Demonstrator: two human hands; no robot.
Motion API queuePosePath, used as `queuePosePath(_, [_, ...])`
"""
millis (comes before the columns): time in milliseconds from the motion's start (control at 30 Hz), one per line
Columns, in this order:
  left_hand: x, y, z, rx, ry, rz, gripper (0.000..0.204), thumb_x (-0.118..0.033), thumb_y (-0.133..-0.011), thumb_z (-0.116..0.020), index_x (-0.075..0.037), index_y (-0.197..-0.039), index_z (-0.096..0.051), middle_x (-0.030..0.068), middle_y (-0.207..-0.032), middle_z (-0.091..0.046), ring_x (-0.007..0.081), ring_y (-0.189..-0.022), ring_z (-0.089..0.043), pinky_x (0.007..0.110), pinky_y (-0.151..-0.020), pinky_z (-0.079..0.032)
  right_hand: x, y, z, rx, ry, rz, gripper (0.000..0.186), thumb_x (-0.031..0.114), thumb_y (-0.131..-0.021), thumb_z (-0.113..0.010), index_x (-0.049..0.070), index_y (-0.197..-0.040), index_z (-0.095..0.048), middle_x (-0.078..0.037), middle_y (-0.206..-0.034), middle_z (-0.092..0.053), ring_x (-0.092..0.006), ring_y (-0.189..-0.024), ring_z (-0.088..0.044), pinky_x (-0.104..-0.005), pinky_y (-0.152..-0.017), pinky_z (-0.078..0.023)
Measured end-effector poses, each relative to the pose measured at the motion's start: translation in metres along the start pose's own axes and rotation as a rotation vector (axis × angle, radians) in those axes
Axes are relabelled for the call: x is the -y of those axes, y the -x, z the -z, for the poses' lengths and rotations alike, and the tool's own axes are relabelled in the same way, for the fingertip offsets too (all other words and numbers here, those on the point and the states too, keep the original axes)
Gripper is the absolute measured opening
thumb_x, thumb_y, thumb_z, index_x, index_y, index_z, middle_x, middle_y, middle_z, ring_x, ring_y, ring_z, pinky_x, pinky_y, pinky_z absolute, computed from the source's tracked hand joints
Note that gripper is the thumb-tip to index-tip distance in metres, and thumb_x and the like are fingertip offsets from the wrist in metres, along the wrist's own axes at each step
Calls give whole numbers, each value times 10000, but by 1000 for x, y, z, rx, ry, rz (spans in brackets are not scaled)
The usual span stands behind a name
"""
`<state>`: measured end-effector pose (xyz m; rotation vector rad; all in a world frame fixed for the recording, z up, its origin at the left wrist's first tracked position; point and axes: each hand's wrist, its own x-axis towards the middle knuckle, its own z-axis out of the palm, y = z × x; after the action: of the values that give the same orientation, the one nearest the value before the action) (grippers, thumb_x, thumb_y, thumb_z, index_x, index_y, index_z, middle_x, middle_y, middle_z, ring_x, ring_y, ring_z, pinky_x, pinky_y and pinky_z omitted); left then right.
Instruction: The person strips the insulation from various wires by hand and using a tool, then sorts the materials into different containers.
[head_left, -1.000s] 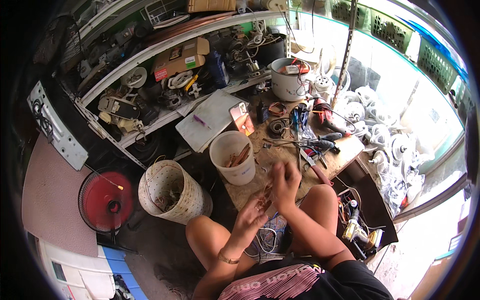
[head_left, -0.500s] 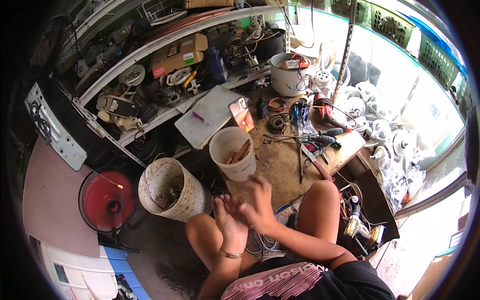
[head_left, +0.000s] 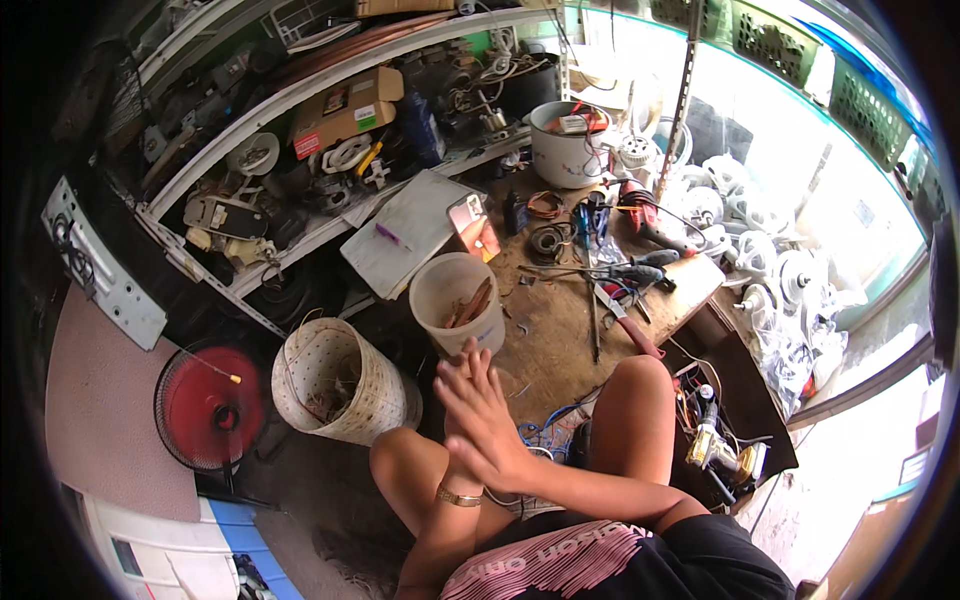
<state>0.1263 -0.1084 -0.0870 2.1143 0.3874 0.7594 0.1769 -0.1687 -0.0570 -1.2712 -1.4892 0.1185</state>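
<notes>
White bucket (head_left: 436, 291), faint blue marking (head_left: 484, 336)

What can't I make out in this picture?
All in the head view:
Anything between the left hand and right hand: the right covers it.
Lower ends of the copper-coloured strips: behind the pale bucket's wall.
Speckled bucket's bottom: covered by scraps.
Upper cardboard box: cut by the top edge.
</notes>
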Motion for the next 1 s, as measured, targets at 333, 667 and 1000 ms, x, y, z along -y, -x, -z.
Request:
queuePosePath(333, [-16,3,-11,-233,1165,306,772,-627,-937,-252,-109,-1494,-117,86,-1543,-166,255,-1418,-173,422,-1144,-180,-35,-23,15,-66,163,-186,669,424,-956,-317,5,-1465,-201,-241,-1533,-91,-428,-1420,-32,-561,-1113,-23])
queuePosePath(667, [26,-18,36,-550,1948,327,346,-331,-1013,-373,-106,-881,-600,20,-756,-634,164,-828,-623,317,-867,-502,-10,38,0,-347,-340,-161,740,534,-957,-287,-50,-1412,-302,-258,-1469,-266,-390,-1395,-208,-455,-1130,-111])
queuePosePath(1000, [28,1,-3,-228,1668,131,537,-434,-1004,-274,-175,-1463,-175,84,-1517,-214,235,-1389,-237,430,-1117,-240,-7,-23,0,-58,-45,60,767,556,-942,-212,-47,-1401,-329,-260,-1485,-243,-418,-1413,-124,-499,-1132,-63])
